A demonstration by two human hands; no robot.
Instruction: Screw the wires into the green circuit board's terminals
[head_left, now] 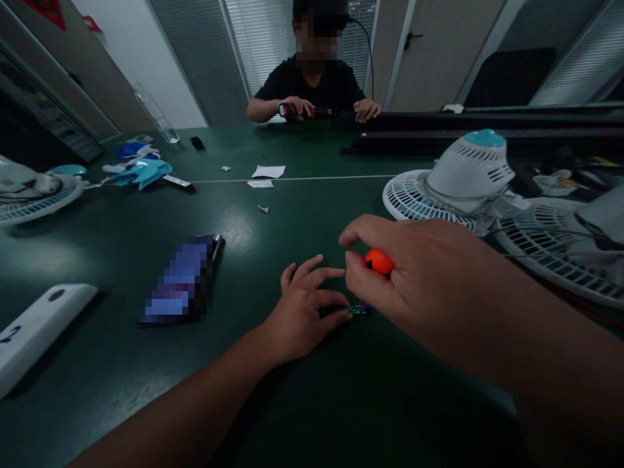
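Thumb and index finger of my left hand (307, 309) pinch the left end of a small green circuit board (359, 310) on the table, its other fingers spread. My right hand (414, 273) is closed around a tool with a rounded orange and black handle end (379, 261). The rest of that tool is hidden by the hand, so I cannot tell its exact kind. The right hand is just above and to the right of the board. Bluish wires seem to lie at the board's right end, partly covered.
White fan parts with grilles (468, 172) stand at right. A phone (180, 279) and a white case marked 2 (43, 331) lie left. Blue gloves (141, 170), paper scraps (268, 171) and a clear bottle (158, 117) are farther back. Opposite, a person (312, 84) holds a red-black power tool (295, 110).
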